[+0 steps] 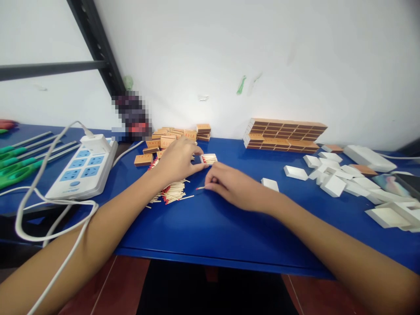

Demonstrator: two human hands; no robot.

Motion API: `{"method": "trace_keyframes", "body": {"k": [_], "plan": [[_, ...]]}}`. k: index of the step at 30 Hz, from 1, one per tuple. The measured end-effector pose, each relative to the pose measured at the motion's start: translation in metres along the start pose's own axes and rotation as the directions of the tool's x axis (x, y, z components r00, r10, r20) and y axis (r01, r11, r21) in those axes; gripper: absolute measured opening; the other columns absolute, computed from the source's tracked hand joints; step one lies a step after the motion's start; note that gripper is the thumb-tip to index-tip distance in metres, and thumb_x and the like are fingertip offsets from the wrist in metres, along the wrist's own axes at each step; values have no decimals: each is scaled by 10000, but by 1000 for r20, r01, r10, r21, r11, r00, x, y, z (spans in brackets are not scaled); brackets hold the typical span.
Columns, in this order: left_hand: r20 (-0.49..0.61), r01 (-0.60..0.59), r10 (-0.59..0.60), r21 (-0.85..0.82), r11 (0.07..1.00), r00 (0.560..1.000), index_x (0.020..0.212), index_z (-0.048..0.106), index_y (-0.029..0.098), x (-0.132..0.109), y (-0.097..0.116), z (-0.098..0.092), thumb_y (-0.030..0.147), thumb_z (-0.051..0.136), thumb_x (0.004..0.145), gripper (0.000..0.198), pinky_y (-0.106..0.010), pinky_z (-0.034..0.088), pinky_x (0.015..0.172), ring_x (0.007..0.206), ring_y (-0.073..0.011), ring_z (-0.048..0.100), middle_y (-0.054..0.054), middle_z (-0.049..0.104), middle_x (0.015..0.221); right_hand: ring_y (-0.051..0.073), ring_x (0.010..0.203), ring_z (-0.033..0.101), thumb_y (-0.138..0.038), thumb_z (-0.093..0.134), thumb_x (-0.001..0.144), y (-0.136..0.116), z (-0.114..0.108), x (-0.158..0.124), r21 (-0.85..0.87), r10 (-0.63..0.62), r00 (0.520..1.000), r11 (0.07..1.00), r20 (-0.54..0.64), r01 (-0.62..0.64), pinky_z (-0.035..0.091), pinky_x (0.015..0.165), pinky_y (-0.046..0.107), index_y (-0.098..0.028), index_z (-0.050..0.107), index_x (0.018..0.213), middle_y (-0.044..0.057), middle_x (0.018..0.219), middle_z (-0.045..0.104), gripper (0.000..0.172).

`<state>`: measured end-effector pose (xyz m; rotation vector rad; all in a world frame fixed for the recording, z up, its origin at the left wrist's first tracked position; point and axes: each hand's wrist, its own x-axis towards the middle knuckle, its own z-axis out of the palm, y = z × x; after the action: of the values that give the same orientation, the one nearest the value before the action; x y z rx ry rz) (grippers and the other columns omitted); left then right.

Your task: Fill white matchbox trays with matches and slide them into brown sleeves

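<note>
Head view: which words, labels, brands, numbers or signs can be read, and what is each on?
None can be read with certainty.
Loose matchboxes: dark characters on the orange faces, too small and blurred to read.
Power strip: a faint marking near the button, too small to read.
Pixelated patch by the shelf post: nothing legible.

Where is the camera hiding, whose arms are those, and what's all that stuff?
There's no robot here, just a person's two bare hands. The camera sits on that person's head, looking forward and down, so you see roughly what they see. The left hand holds a small white matchbox tray with matches inside. The right hand pinches a single match. On the blue table lie a heap of loose matches, orange matchboxes, some jumbled, some neatly stacked, more white trays and a power strip.
</note>
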<state>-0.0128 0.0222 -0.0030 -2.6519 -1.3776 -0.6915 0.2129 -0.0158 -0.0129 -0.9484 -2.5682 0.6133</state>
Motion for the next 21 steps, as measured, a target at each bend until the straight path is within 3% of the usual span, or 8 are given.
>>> {"method": "trace_keyframes", "body": {"k": [5, 10, 13, 18, 21], "plan": [[8, 15, -15, -9, 1000, 1000, 1017, 805, 183, 0, 2, -1, 448, 801, 911, 286, -437, 487, 881, 1006, -306, 634, -98, 759, 956, 208, 967, 625, -217, 566, 1071, -36, 29, 2, -81, -39, 998, 996, 40, 42, 489, 828, 348, -184, 642, 993, 70, 1084, 636, 113], [11, -3, 3, -2, 1000, 1000, 994, 803, 184, 0, 2, -1, 452, 805, 908, 282, -436, 480, 868, 990, -305, 631, -95, 756, 935, 173, 858, 605, -240, 648, 1038, -31, 33, 3, -32, -40, 998, 999, -40, 39, 470, 758, 323, -199, 637, 1058, 45, 1073, 646, 47], [11, -4, 4, 1, 1000, 1000, 993, 799, 187, 0, 2, -1, 456, 815, 898, 286, -432, 478, 865, 988, -304, 631, -88, 753, 931, 177, 881, 615, -238, 629, 1054, -30, 34, 5, -42, -46, 999, 998, -27, 45, 475, 780, 326, -200, 655, 1026, 43, 1069, 646, 54], [12, -37, 37, -6, 999, 999, 1021, 796, 163, 1, -2, 0, 421, 812, 909, 282, -434, 481, 895, 1008, -303, 639, -98, 759, 954, 193, 931, 634, -226, 606, 1069, -22, 23, 5, -126, -28, 1000, 992, 3, 28, 479, 806, 332, -182, 663, 999, 60, 1083, 643, 101], [16, -62, 62, -15, 998, 998, 1045, 798, 160, 1, -3, 0, 422, 817, 903, 298, -430, 480, 896, 1011, -302, 639, -104, 757, 963, 191, 878, 612, -245, 585, 1078, -2, 3, 3, -186, 27, 993, 981, -115, -48, 462, 787, 336, -183, 661, 1021, 67, 1085, 624, 113]]}}
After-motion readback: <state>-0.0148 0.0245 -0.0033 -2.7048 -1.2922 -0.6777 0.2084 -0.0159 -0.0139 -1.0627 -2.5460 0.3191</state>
